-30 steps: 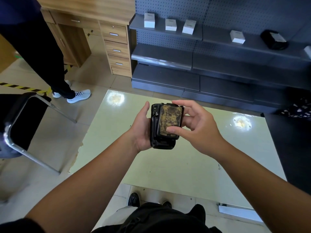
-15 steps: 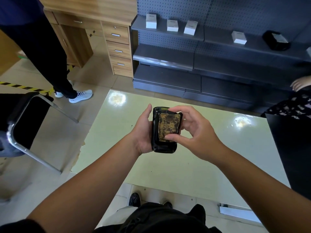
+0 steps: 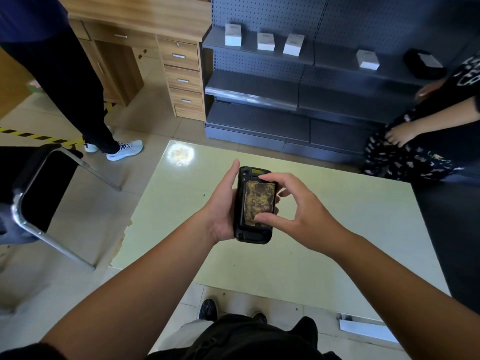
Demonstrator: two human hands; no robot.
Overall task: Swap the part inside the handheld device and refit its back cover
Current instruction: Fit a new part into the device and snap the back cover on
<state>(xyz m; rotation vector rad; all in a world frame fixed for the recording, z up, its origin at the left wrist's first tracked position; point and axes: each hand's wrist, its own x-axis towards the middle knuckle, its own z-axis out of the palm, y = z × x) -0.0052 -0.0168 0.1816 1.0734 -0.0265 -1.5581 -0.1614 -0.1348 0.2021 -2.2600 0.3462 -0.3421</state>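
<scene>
A black handheld device [image 3: 249, 233] is held back side up above the pale green table [image 3: 324, 242]. My left hand [image 3: 222, 207] cups it from the left, thumb pointing up along its edge. A worn, brown-stained rectangular part [image 3: 258, 201] lies flat in the recess of its back. My right hand [image 3: 293, 211] pinches that part, index finger on its top edge and thumb on its lower right corner. A small yellow label shows at the device's top. No separate back cover is visible.
A metal-framed black chair [image 3: 33, 193] stands to the left. A person's legs and white shoes [image 3: 124, 149] are at far left, another person [image 3: 426, 141] at the right. Dark shelving [image 3: 259, 87] with white boxes and a wooden desk [image 3: 155, 48] lie beyond.
The stained part was tilted up off the device and now lies flat in the recess. My right thumb has slid to its lower corner. A person has come into view at the right.
</scene>
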